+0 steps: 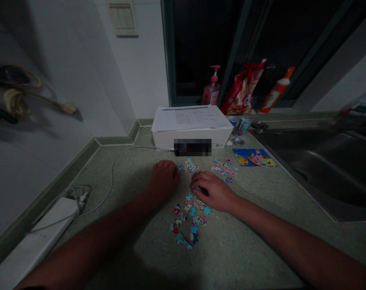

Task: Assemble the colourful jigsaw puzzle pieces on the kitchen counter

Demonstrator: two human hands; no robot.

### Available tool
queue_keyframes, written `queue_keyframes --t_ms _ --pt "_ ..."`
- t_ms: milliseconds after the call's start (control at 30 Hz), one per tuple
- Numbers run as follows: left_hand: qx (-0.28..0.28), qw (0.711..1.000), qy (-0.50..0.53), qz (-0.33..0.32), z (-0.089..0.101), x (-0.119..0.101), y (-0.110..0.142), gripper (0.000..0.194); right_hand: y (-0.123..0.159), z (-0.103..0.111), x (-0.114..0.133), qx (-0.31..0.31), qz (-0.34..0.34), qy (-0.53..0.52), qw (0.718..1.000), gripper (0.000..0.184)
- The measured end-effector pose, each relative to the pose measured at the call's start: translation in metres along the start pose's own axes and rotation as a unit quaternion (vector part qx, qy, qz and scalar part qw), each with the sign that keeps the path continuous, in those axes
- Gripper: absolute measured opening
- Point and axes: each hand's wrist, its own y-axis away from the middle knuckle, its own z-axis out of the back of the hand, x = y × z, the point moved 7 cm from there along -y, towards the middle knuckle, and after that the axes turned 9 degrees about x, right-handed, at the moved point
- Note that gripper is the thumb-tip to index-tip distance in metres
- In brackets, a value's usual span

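Both hands are low over the counter among jigsaw puzzle pieces. My left hand (164, 177) is closed with its fingers curled, just left of a small heap of jigsaw pieces (189, 165); whatever its fingertips hold, if anything, is hidden. Thumb and fingers of my right hand (214, 190) are bent toward each other, closed at the top of a loose spread of jigsaw pieces (193, 211), and I cannot make out what is between them. Another pile of pieces (225, 166) lies beyond the right hand. A colourful cartoon picture card (254, 157) rests flat beside it.
A white box (192, 125) with a printed sheet on top stands at the back. Right of the card is a metal sink (318, 169). A white power strip (46, 233) and its cable (112, 171) run along the left. Cans (242, 125) stand beside the box.
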Motion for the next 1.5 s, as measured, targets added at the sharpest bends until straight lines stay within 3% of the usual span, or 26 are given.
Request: queue_keyframes --t_ms 133,300,433,533,633,767,933,1133,1500 --pt "0.003 1.0 -0.006 -0.009 -0.002 0.002 -0.001 0.014 0.0 -0.001 -0.001 0.0 -0.003 0.005 1.0 0.018" --pt "-0.042 0.999 -0.004 -0.026 -0.003 0.006 -0.003 0.014 0.0 0.001 -0.005 -0.02 -0.012 0.008 1.0 0.019" --pt "-0.067 0.991 0.046 -0.106 0.002 -0.007 0.002 0.015 0.001 0.004 -0.011 -0.053 -0.037 0.019 0.998 0.016" --pt "-0.059 0.976 0.082 -0.193 0.005 -0.026 0.011 0.016 0.001 0.004 -0.013 -0.063 -0.058 0.024 0.996 0.015" --pt "-0.05 0.967 0.098 -0.23 0.007 -0.036 0.019 0.016 0.0 0.003 -0.012 -0.055 -0.053 0.023 0.997 0.011" --pt "-0.045 0.964 0.118 -0.235 0.009 -0.038 0.021 0.018 0.0 0.003 -0.006 -0.056 -0.023 0.034 0.998 0.013" --pt "0.027 0.973 0.139 -0.184 0.006 -0.034 0.016 0.024 0.001 0.007 -0.004 -0.059 -0.01 0.08 0.995 0.019" --pt "-0.025 0.95 0.201 -0.239 0.012 -0.035 0.018 0.016 0.004 0.011 -0.001 -0.061 0.01 0.136 0.989 0.024" --pt "0.023 0.941 0.247 -0.228 0.004 -0.031 0.017 0.015 0.006 0.011 0.0 -0.062 0.023 0.161 0.985 0.027"
